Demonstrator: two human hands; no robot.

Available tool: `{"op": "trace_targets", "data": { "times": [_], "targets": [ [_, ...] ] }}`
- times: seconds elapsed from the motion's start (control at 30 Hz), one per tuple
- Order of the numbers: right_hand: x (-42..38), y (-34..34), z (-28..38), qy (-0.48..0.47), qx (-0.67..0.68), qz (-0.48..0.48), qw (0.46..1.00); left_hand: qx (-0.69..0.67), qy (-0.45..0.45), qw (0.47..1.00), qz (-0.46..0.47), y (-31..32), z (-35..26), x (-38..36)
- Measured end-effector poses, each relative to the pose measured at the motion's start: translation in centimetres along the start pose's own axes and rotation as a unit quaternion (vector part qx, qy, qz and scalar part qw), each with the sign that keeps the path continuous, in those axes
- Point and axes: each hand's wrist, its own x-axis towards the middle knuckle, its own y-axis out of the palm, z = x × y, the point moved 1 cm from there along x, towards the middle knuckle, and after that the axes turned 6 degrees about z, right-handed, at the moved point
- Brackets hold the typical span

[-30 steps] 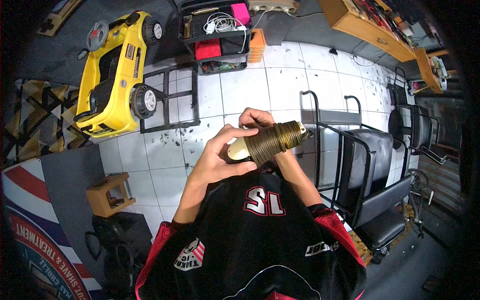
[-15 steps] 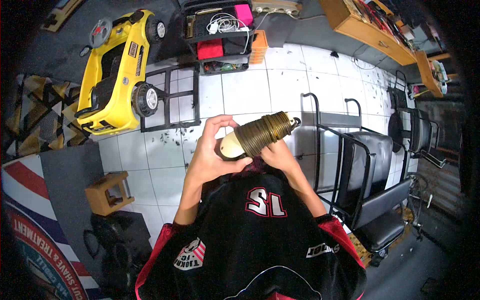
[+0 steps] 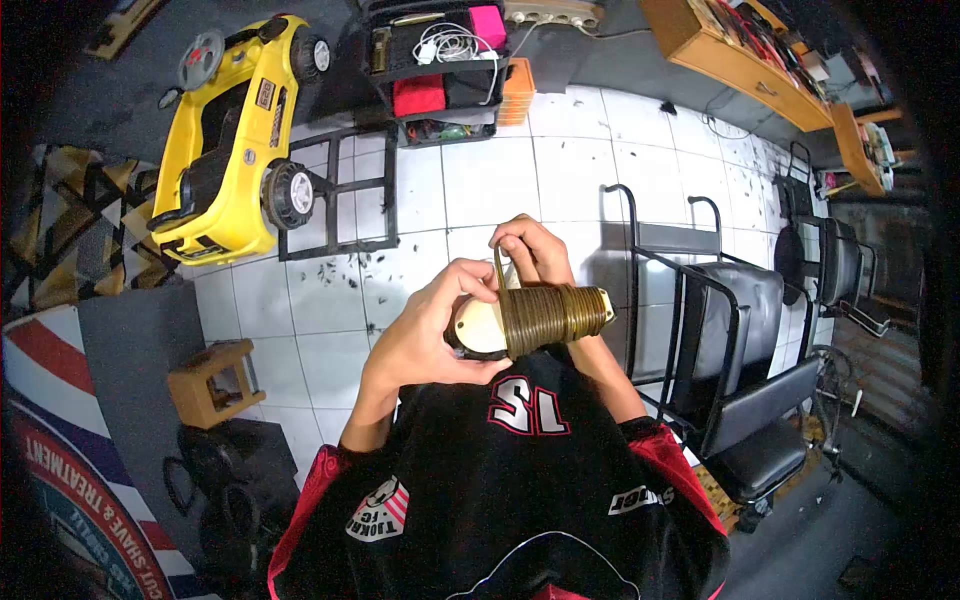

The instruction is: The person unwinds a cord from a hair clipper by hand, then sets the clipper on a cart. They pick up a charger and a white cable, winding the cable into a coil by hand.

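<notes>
My left hand [image 3: 430, 330] holds the pale end of a hair clipper [image 3: 484, 334], with the thumb below and the fingers above. Brown-gold cord [image 3: 550, 315] is wound in many tight turns around the clipper's body. Behind the coil, my right hand [image 3: 535, 252] pinches a strand of the cord, which rises from the left edge of the winding to its fingertips. The clipper lies roughly level, its narrow end pointing right.
A yellow toy car [image 3: 225, 150] stands at the upper left, beside a black frame [image 3: 390, 215] on the floor. A black shelf [image 3: 440, 75] is at the top. Black chairs [image 3: 740, 320] stand at the right, and a wooden stool [image 3: 212, 385] is at the lower left.
My right hand has moved from below the coil to above it, drawing a strand up. The clipper has come slightly lower and turned closer to level.
</notes>
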Motion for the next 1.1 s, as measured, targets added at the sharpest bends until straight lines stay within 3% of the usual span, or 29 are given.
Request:
{"op": "trace_targets", "data": {
  "times": [0.23,0.33,0.4,0.47,0.5,0.63,0.67,0.77,0.8,0.93,1.1],
  "targets": [
    [-1.2,1.4,-1.9,0.008,0.059,-0.021,0.998,-0.016,-0.009,0.999,-0.041,0.5,-0.1,0.0],
    [-2.3,1.3,-1.5,0.141,0.165,0.026,0.976,-0.027,0.006,0.997,-0.078,0.8,0.4,-0.1],
    [-2.3,1.0,0.2,0.067,0.116,0.046,0.990,-0.031,-0.009,0.993,-0.117,0.9,0.0,0.0],
    [-2.7,0.8,-0.8,-0.006,0.085,0.083,0.993,0.102,0.015,0.988,-0.112,-0.2,-0.7,0.4],
    [-4.0,0.7,-3.6,0.023,-0.033,0.117,0.992,0.168,0.028,0.979,-0.108,-0.6,-0.8,0.5],
    [-3.6,0.4,0.1,0.003,-0.081,0.044,0.996,0.177,0.014,0.973,-0.150,-1.1,-0.6,0.6],
    [-3.4,0.4,0.2,-0.001,-0.077,0.040,0.996,0.177,0.019,0.970,-0.168,-1.1,-0.8,0.9],
    [-3.7,0.3,0.1,0.088,0.054,0.071,0.992,-0.005,-0.053,0.985,-0.163,-0.3,1.5,0.3],
    [-3.3,-0.7,2.0,0.151,0.032,0.122,0.980,-0.016,-0.064,0.983,-0.171,-0.2,1.4,0.4],
    [-3.0,-0.3,3.3,0.084,-0.042,0.088,0.992,-0.124,-0.077,0.978,-0.147,0.0,2.1,0.6],
    [-3.2,0.4,3.5,0.117,-0.127,0.116,0.978,-0.035,-0.166,0.983,-0.067,-0.6,1.8,0.3]
  ]
}}
